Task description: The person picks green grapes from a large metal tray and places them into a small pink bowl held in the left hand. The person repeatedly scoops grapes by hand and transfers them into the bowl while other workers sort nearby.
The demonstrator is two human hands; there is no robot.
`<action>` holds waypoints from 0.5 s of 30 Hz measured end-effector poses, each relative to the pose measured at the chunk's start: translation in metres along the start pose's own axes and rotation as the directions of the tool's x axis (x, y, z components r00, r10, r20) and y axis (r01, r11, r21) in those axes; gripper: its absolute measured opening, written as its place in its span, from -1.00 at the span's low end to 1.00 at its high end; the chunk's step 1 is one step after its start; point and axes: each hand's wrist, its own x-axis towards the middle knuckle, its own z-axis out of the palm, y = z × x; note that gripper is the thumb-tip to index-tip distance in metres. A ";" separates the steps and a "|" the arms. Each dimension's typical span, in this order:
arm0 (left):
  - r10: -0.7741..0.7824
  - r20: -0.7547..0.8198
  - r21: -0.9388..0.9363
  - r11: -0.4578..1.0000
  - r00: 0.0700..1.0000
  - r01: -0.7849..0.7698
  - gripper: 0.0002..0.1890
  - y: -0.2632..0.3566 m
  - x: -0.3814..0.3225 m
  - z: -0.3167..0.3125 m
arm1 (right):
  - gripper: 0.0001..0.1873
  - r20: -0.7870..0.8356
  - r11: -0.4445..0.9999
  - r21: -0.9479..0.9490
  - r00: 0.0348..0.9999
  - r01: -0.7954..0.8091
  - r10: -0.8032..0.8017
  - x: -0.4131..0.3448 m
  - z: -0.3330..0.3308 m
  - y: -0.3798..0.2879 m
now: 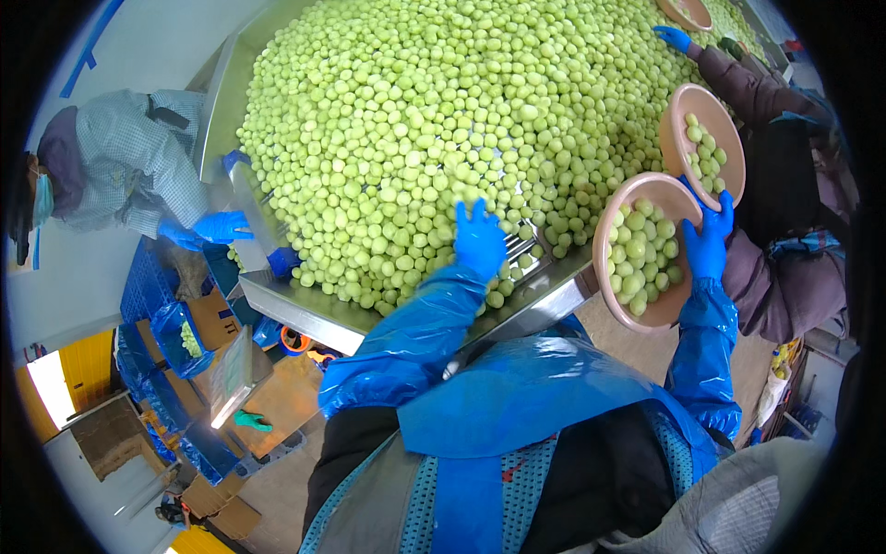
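Note:
My left hand (480, 239), in a blue glove and blue plastic sleeve, rests on a wide heap of small round green fruits (387, 159). Its fingers are spread, and I see nothing gripped in it; the palm side is hidden. With my right hand (707, 242), also blue-gloved, I hold a pink plastic bowl (601, 266) by its right rim. Green fruits (642, 249) fill part of this bowl, which hangs tilted beyond the metal table's edge. Touching it from behind is a second pink bowl (735, 163) with fewer fruits; what supports that one is partly hidden.
The metal sorting table (304, 308) has a raised rim and a slotted grate (519, 248). A co-worker's gloved hand (671, 38) reaches over the heap at the right. At the left, another worker's gloved hands (214, 227) are near a chute (250, 215). Blue-lined boxes (173, 339) stand below.

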 end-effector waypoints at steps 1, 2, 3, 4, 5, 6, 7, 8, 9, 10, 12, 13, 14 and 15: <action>-0.033 0.102 0.002 0.999 0.994 0.033 -0.80 -0.023 0.002 -0.006 | -0.37 0.011 1.000 -0.007 1.000 -0.017 0.017 0.000 0.000 0.001; -0.039 -0.008 0.019 0.999 0.999 0.039 -0.82 -0.046 -0.005 -0.011 | -0.37 0.006 1.000 -0.004 1.000 -0.002 0.002 -0.001 0.001 0.001; 0.008 0.151 -0.029 1.000 0.989 -0.003 -0.78 -0.071 -0.009 -0.017 | -0.37 -0.025 0.999 0.006 0.999 0.040 -0.040 -0.001 0.001 0.002; 0.045 0.175 -0.105 0.994 0.983 -0.027 -0.75 -0.091 -0.018 -0.023 | -0.37 -0.038 0.998 0.013 0.998 0.055 -0.055 -0.001 0.000 0.002; 0.041 0.210 -0.094 0.995 0.977 -0.022 -0.75 -0.106 -0.027 -0.028 | -0.37 -0.019 1.000 0.018 1.000 0.019 -0.018 -0.001 0.000 0.003; 0.035 0.244 -0.083 0.996 0.969 -0.015 -0.75 -0.119 -0.036 -0.033 | -0.37 -0.016 1.000 0.022 1.000 0.018 -0.017 -0.001 0.000 0.004; 0.049 0.219 -0.077 0.996 0.975 -0.033 -0.75 -0.132 -0.046 -0.041 | -0.37 -0.034 0.999 0.027 0.998 0.047 -0.046 0.000 -0.001 0.005; -0.007 0.255 -0.065 0.998 0.967 0.025 -0.76 -0.146 -0.059 -0.049 | -0.37 -0.023 0.999 0.017 0.999 0.039 -0.038 0.000 -0.001 0.006; -0.041 0.254 -0.046 0.997 0.966 0.054 -0.78 -0.157 -0.071 -0.058 | -0.37 -0.030 0.998 0.004 0.998 0.062 -0.061 0.001 -0.001 0.007; -0.122 0.269 0.033 0.992 0.955 0.118 -0.78 -0.165 -0.085 -0.067 | -0.37 -0.039 0.996 -0.009 0.995 0.092 -0.093 0.001 -0.001 0.009; -0.270 0.330 0.183 0.958 0.904 0.219 -0.77 -0.163 -0.099 -0.078 | -0.36 -0.001 0.994 -0.020 0.995 0.104 -0.104 0.001 0.000 0.011; -0.194 0.233 0.036 0.981 0.953 0.191 -0.74 -0.155 -0.098 -0.080 | -0.35 -0.051 0.986 -0.031 0.985 0.163 -0.164 0.000 0.001 0.012; -0.154 0.185 -0.069 0.983 0.971 0.169 -0.72 -0.141 -0.093 -0.079 | -0.35 -0.051 0.995 -0.024 0.994 0.094 -0.095 0.000 0.002 0.013; -0.110 0.094 -0.180 0.976 0.989 0.125 -0.69 -0.123 -0.084 -0.076 | -0.35 -0.042 0.998 -0.020 0.997 0.065 -0.066 0.000 0.003 0.013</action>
